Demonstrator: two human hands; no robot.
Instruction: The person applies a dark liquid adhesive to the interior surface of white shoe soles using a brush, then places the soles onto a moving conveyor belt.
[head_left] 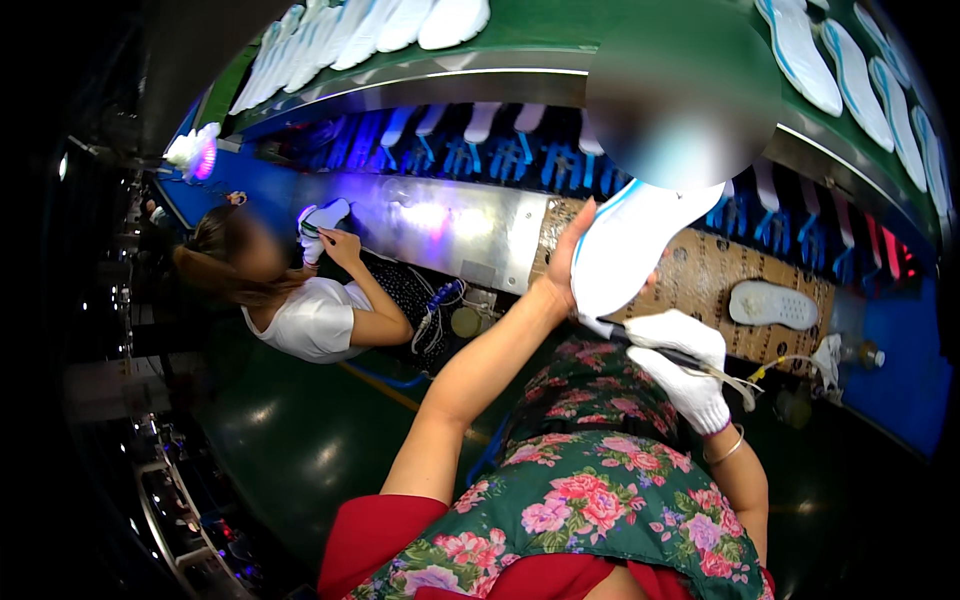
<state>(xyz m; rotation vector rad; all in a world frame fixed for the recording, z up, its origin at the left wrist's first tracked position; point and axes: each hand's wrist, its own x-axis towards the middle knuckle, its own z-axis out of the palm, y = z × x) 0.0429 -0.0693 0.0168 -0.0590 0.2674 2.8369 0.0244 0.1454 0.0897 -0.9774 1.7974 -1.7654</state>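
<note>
My bare left hand [565, 255] is closed around the edge of a white shoe sole [618, 262] with a blue line along its rim, and holds it up at a tilt. Fingertips of that hand show past the sole's far side. My right hand [683, 362], in a white knit glove, grips a dark, pen-shaped tool [655, 350] with a cord trailing from its back end. The tool's pale, flat tip [598, 325] is at the sole's near end; whether it touches cannot be made out.
Another white sole [772, 305] lies on the brown-covered bench [700, 275]. Beyond, soles line a green conveyor [545, 35] above a rack of blue holders [560, 165]. At left a co-worker [320, 320] handles a sole [325, 217] beside a metal plate [510, 230]. A bottle [868, 355] stands right.
</note>
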